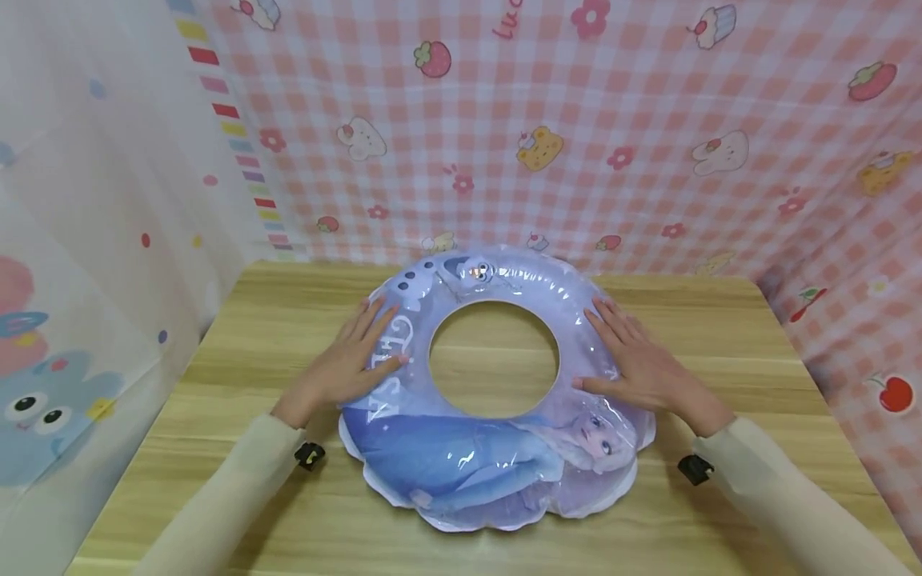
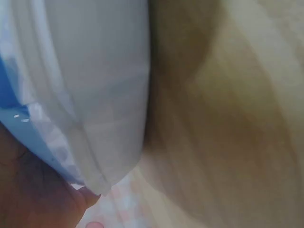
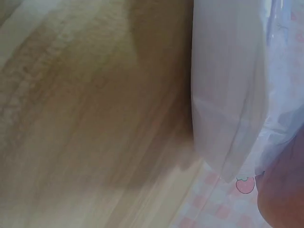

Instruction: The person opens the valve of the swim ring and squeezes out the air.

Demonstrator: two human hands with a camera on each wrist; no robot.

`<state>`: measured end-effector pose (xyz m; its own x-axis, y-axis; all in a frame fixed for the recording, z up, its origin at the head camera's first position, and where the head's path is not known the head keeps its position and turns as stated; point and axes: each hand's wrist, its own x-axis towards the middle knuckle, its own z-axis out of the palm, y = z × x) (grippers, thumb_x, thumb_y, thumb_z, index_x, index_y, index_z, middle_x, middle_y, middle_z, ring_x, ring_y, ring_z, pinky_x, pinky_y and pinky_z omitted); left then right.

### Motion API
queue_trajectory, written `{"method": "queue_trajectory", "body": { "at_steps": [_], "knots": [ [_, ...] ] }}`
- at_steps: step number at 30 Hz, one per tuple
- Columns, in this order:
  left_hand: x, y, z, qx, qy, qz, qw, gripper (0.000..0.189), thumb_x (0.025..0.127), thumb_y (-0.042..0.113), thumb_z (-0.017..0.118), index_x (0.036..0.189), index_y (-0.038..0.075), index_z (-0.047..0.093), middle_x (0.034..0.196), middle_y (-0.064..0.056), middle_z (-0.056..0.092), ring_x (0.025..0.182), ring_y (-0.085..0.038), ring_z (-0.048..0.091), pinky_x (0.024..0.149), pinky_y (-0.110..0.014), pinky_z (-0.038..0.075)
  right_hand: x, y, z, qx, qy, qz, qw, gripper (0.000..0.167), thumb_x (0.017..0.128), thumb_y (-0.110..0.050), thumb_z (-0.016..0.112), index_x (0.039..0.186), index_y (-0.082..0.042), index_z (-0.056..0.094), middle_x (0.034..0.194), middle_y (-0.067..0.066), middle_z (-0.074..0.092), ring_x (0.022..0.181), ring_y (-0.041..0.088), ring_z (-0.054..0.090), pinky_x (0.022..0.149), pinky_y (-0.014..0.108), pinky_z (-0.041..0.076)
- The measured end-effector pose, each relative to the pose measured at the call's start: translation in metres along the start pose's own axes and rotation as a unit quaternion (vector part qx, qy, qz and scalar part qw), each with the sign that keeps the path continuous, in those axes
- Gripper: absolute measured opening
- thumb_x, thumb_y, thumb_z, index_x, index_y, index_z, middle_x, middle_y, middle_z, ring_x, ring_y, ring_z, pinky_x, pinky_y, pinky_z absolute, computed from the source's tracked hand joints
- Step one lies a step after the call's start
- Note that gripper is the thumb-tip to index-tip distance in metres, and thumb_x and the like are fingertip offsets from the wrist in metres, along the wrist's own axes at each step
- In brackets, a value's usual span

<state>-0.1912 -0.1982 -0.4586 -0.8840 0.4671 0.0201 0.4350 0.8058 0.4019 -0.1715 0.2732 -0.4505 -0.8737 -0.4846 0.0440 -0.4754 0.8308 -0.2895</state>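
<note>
An inflated swim ring [image 1: 461, 464] in lilac and blue lies flat on the wooden table, printed with a long-haired figure, a snowman and the letters ELSA. My left hand [image 1: 350, 358] rests on its left side with fingers spread, the thumb pointing toward the hole. On the opposite side my right hand [image 1: 634, 364] lies with its fingers spread over the ring's upper surface. From the left wrist view, the ring's pale underside [image 2: 104, 85] bulges beside the hand. The right wrist view shows the white lower side [image 3: 228, 85] and outer seam close to the hand.
The wooden table [image 1: 720, 336] reaches back to a pink checked curtain [image 1: 490, 104] with cartoon prints. A white patterned curtain [image 1: 94, 200] hangs along the left, and more checked cloth [image 1: 864, 264] borders the right edge. Small black wrist devices [image 1: 310, 455] sit below both cuffs.
</note>
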Motion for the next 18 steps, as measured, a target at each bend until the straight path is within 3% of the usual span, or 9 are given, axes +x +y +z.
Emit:
{"method": "queue_trajectory", "body": {
  "at_steps": [5, 11, 18],
  "knots": [
    [-0.001, -0.002, 0.007, 0.032, 0.003, 0.008, 0.9995, 0.088, 0.103, 0.061, 0.045, 0.167, 0.021, 0.001, 0.174, -0.01, -0.01, 0.161, -0.037, -0.008, 0.127, -0.065, 0.011, 0.001, 0.003, 0.007, -0.001, -0.001, -0.006, 1.0, 0.109, 0.09, -0.064, 0.067, 0.166, -0.008, 0.011, 0.174, 0.016, 0.004, 0.161, 0.039, 0.004, 0.129, 0.059, 0.012],
    [-0.002, -0.001, 0.011, 0.076, 0.0, 0.008, 0.9971, 0.088, 0.102, 0.063, 0.043, 0.167, 0.016, 0.006, 0.174, -0.012, -0.007, 0.161, -0.039, -0.003, 0.126, -0.065, 0.013, 0.0, 0.004, 0.013, -0.021, -0.001, -0.008, 0.9997, 0.11, 0.089, -0.067, 0.065, 0.165, -0.007, 0.014, 0.174, 0.015, 0.005, 0.161, 0.039, 0.007, 0.128, 0.059, 0.016],
    [0.001, 0.006, 0.012, 0.088, -0.008, -0.005, 0.9961, 0.088, 0.101, 0.065, 0.045, 0.167, 0.016, 0.009, 0.175, -0.012, -0.004, 0.161, -0.039, -0.001, 0.127, -0.065, 0.013, 0.0, 0.004, 0.012, -0.031, -0.023, -0.006, 0.9992, 0.111, 0.09, -0.069, 0.063, 0.165, -0.006, 0.011, 0.174, 0.017, 0.004, 0.16, 0.04, 0.006, 0.127, 0.061, 0.016]
  ]
}}
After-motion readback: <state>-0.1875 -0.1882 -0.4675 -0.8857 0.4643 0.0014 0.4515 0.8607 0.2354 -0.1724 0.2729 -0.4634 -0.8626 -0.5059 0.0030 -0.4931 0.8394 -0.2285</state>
